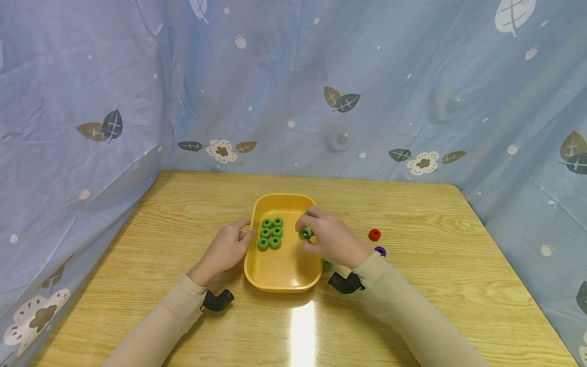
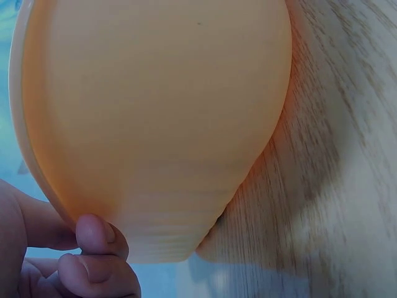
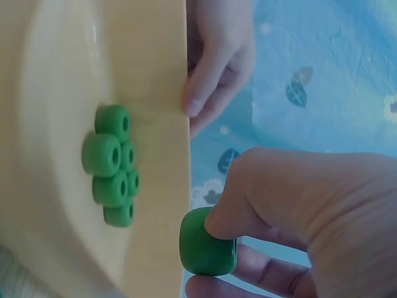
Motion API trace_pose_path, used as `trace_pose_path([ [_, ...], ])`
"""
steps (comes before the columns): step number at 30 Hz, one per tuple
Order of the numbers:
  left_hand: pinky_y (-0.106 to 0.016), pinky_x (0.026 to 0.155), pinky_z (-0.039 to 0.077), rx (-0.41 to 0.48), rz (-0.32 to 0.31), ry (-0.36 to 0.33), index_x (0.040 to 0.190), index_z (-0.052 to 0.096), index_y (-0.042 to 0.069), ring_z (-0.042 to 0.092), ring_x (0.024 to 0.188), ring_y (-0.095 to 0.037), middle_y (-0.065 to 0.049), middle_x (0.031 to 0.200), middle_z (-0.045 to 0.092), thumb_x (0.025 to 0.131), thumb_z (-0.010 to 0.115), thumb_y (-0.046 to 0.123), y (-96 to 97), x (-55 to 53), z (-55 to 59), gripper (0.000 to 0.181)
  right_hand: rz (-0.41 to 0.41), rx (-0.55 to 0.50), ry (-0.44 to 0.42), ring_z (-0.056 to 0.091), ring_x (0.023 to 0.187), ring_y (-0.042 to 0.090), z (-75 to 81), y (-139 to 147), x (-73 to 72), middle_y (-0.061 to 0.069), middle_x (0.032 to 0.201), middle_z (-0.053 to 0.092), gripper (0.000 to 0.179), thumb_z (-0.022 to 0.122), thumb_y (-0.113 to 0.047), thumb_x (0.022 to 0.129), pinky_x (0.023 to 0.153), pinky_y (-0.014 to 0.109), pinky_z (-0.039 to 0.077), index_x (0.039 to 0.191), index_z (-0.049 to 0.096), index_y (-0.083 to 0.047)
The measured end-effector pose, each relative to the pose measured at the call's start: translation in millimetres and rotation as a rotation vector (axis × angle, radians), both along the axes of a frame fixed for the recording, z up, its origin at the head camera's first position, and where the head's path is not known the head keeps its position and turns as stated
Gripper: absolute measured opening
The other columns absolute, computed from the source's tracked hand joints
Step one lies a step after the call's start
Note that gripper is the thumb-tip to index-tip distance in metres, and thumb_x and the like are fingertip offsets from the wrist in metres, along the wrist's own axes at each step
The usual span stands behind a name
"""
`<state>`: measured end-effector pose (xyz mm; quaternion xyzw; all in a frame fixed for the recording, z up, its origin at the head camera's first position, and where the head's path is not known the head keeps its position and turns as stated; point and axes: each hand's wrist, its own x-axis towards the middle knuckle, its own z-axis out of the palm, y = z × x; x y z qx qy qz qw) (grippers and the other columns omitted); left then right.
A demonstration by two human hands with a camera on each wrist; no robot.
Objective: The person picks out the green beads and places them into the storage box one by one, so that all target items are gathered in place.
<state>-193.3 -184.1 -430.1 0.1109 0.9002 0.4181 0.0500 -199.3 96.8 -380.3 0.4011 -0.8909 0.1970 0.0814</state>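
Note:
A yellow plastic tray (image 1: 284,278) lies on the table, and my left hand (image 1: 228,248) pinches its left rim. In the left wrist view the fingertips (image 2: 99,236) sit at the edge of the tray's outer wall (image 2: 167,124). My right hand (image 1: 332,237) holds a green bead (image 1: 304,233) between thumb and fingers, over the right part of the tray. The same bead (image 3: 208,242) looks like a thick barrel with a hole. Several green beads (image 1: 276,232) stand in two columns on the left of the tray floor, holes upward.
To the right of the tray are a red bead (image 1: 374,234) and a blue bead (image 1: 380,251), the latter partly hidden by the right wrist. Another green bead (image 1: 327,265) is by the tray's right side. A blue patterned curtain (image 1: 284,102) hangs behind the wooden table (image 1: 435,239).

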Motion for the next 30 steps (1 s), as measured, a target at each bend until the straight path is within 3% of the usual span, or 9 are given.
trace_pose_path([
  [4, -0.026, 0.054, 0.045, 0.0, 0.003, 0.002, 0.15, 0.046, -0.01, 0.056, 0.055, -0.012, -0.007, 0.071, 0.066, 0.11, 0.051, 0.014, 0.3, 0.2, 0.9, 0.047, 0.032, 0.025, -0.032, 0.046, 0.07, 0.008, 0.0, -10, -2.5, 0.002, 0.1, 0.058, 0.019, 0.075, -0.004, 0.088, 0.065, 0.022, 0.042, 0.104, 0.07, -0.012],
  [11, -0.025, 0.05, 0.041, 0.0, -0.009, -0.014, 0.152, 0.044, -0.009, 0.048, 0.048, -0.012, -0.003, 0.06, 0.055, 0.11, 0.05, 0.015, -0.1, 1.4, 0.8, 0.048, 0.08, 0.053, -0.081, 0.05, 0.074, 0.01, 4.5, -30, -4.9, 0.004, 0.105, 0.061, 0.017, 0.076, -0.008, 0.091, 0.069, 0.025, 0.048, 0.107, 0.071, -0.01],
  [20, -0.025, 0.05, 0.041, 0.015, -0.031, -0.006, 0.152, 0.043, -0.01, 0.052, 0.049, -0.012, -0.005, 0.065, 0.064, 0.111, 0.048, 0.014, -1.8, 1.2, 0.0, 0.048, 0.131, 0.111, -0.15, 0.054, 0.079, 0.012, 0.0, -58, -14.6, 0.001, 0.1, 0.062, 0.013, 0.077, -0.01, 0.089, 0.073, 0.025, 0.048, 0.102, 0.074, -0.01],
  [30, -0.024, 0.047, 0.036, 0.008, -0.04, 0.013, 0.152, 0.045, -0.009, 0.041, 0.045, -0.011, 0.001, 0.056, 0.05, 0.111, 0.049, 0.013, -3.1, 0.9, -1.8, 0.046, 0.179, 0.182, -0.207, 0.055, 0.084, 0.011, -8.9, -79, -26.8, 0.001, 0.1, 0.065, 0.013, 0.079, -0.011, 0.088, 0.077, 0.024, 0.048, 0.1, 0.073, -0.011],
])
